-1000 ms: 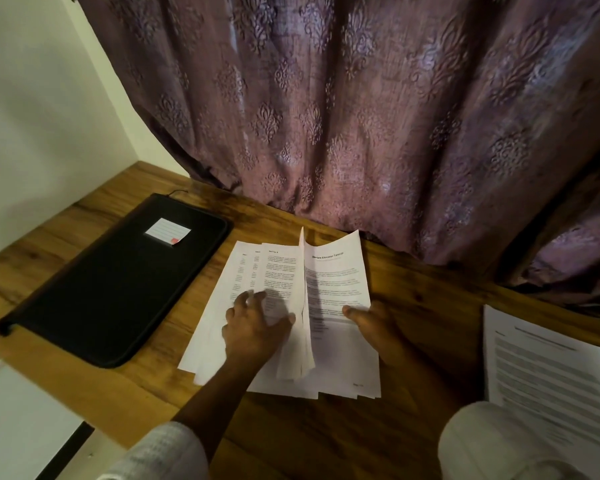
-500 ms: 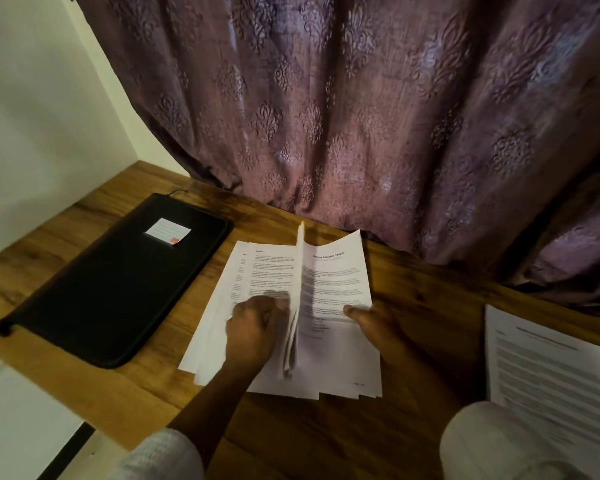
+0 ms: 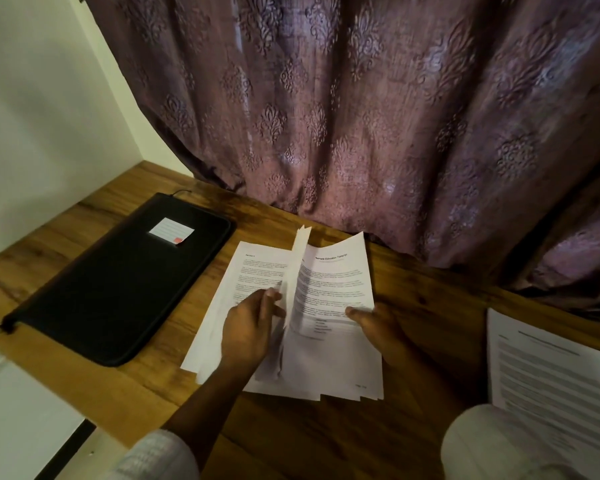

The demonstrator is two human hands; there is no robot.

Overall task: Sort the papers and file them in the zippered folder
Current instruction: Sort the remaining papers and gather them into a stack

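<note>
White papers (image 3: 329, 358) lay on the wooden worktop (image 3: 326, 438), one black zippered folder (image 3: 118, 289) leftward. The left hand (image 3: 248, 327) pinched raised sheets; the right hand (image 3: 378, 327) pressed its thumb on them, fingers hidden.

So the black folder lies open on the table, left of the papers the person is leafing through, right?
Not quite: in the head view the black folder is closed, not open. It does lie on the table, left of the papers.

Left hand (image 3: 248, 327) pinches upright sheets, white printed paper stack (image 3: 333, 292) | right hand (image 3: 378, 327) holds its right edge, thumb atop | black zippered folder (image 3: 118, 282) alongside.
</note>
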